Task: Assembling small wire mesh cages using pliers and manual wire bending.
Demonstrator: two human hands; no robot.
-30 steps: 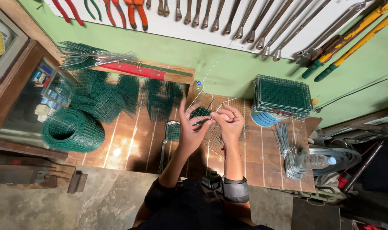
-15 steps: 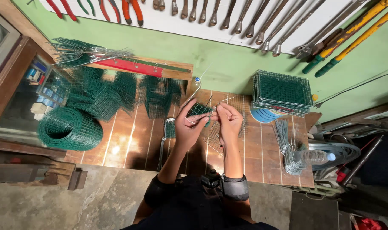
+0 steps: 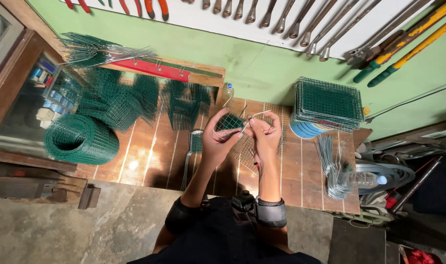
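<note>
Head view, looking straight down. Left hand (image 3: 218, 142) pinches a small green mesh piece (image 3: 229, 121), fingers closed on its lower edge, the piece raised above the wooden surface (image 3: 149, 156). Right hand (image 3: 266, 133) sits just beside the left, nearly touching, fingertips pressed together on a thin bare wire (image 3: 254, 115) that arcs from the right grip over to the mesh piece. A second wire end curls up and away above the left grip, toward a small bottle (image 3: 227, 89) by the wall. Black strap on the right wrist (image 3: 271, 213).

Directly under both grips: loose flat mesh panels (image 3: 247, 157) on the surface, hard to tell how many. Just left of the left grip, a narrow mesh strip (image 3: 195, 143) lies flat. Farther left, well apart, a roll of green mesh (image 3: 77, 139), and beyond it a messy heap of cut green mesh (image 3: 120, 100). Past the heap, a red bar (image 3: 144, 69) and a bundle of wire rods (image 3: 95, 49).

Right of the right grip, well apart: a neat stack of green mesh squares (image 3: 329, 102) sitting on a blue-and-white round tub (image 3: 303, 129). Nearer the person on that side, a bundle of bent wire pieces (image 3: 330, 164) and a clear plastic bottle (image 3: 362, 179) lying down.

Far side, on the green wall (image 3: 262, 68): hanging wrenches (image 3: 281, 19), red-handled pliers (image 3: 154, 7), yellow-handled cutters (image 3: 409, 36).
</note>
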